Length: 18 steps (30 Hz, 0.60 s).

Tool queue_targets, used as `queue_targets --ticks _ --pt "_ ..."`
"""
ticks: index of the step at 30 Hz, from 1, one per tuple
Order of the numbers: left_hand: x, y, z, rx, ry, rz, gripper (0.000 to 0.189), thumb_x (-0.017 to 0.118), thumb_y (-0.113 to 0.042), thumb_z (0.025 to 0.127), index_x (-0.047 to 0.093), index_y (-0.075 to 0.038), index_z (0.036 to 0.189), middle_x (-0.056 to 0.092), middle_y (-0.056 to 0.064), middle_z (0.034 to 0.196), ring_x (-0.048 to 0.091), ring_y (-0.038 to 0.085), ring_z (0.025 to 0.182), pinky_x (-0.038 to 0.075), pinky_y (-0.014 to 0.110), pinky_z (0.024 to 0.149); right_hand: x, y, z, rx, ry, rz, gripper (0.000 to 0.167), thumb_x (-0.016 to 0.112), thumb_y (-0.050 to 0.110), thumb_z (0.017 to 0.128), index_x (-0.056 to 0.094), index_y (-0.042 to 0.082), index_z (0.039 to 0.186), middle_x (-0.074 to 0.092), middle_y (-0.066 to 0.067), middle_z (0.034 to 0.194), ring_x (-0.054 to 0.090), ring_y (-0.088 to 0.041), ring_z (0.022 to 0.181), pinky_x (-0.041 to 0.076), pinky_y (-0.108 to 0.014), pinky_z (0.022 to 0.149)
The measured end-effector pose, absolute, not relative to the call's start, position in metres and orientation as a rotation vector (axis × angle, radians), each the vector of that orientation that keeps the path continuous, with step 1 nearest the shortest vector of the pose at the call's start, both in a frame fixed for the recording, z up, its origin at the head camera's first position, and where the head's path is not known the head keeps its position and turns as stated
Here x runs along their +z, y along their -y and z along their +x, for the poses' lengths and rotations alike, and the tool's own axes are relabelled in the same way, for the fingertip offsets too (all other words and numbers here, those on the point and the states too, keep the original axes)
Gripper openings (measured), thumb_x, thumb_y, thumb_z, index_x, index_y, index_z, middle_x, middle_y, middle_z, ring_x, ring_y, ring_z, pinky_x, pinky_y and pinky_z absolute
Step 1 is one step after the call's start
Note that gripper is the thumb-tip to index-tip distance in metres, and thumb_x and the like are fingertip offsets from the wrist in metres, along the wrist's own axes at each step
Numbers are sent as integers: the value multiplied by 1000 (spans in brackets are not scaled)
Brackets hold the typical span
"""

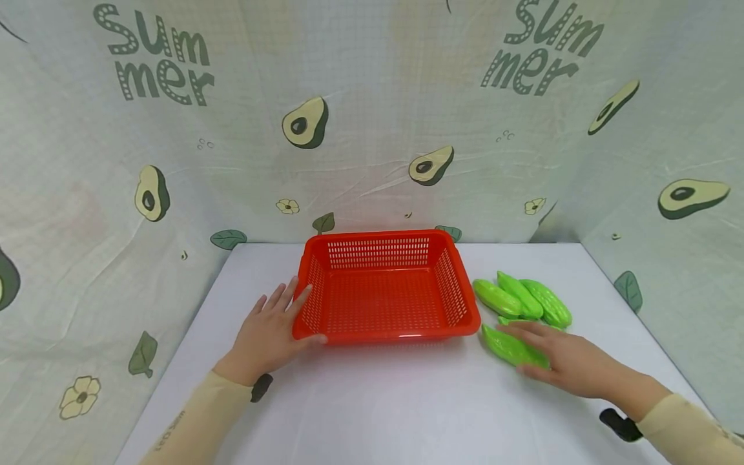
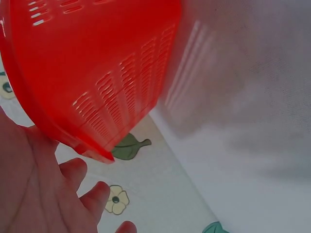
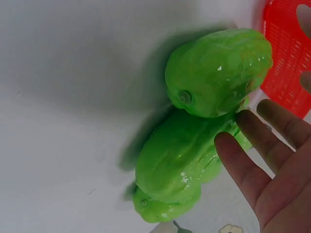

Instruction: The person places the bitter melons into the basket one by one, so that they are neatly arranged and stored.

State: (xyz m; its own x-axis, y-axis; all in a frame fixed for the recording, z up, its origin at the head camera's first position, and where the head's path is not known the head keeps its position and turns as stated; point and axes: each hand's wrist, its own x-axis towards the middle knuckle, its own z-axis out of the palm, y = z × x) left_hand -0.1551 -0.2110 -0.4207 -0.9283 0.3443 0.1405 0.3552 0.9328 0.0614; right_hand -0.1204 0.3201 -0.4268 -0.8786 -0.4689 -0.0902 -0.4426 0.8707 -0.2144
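Observation:
A red plastic basket [image 1: 380, 300] with slotted walls stands on the white table, and nothing lies in it. My left hand [image 1: 267, 336] is at its left front corner, fingers spread, thumb along the front rim; in the left wrist view the palm [image 2: 29, 179] is beside the rim. To the basket's right lie several glossy, ridged green gourds, like bitter melons. My right hand [image 1: 572, 361] hovers over the nearest gourd [image 1: 511, 347], fingers extended and not wrapped round it. Another gourd behind is partly hidden by that hand. The right wrist view shows fingertips close to a gourd [image 3: 218, 73].
Farther back on the right lie more gourds [image 1: 529, 297], close together. The white tabletop [image 1: 383, 407] stretches in front of the basket. A pale cloth [image 1: 360, 77] printed with avocados, leaves and lettering hangs behind and at both sides. Dark straps show at both wrists.

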Motion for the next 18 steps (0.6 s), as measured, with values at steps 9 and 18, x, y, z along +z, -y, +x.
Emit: queue_targets --ticks 9,18 --pt "-420 208 -155 -141 2988 -510 103 53 -80 81 37 -9 155 29 20 159 31 45 141 28 65 109 -434 -314 -117 -209 -2956 -928 66 78 38 86 52 30 146 55 -5 139 61 -26 112 58 -44 81" --pt "-417 203 -156 -143 3012 -504 101 56 -77 82 36 -10 155 28 21 159 32 46 140 28 65 109 -440 -315 -121 -198 -2900 -938 70 80 27 85 50 34 147 57 -8 135 65 -26 103 59 -41 75"
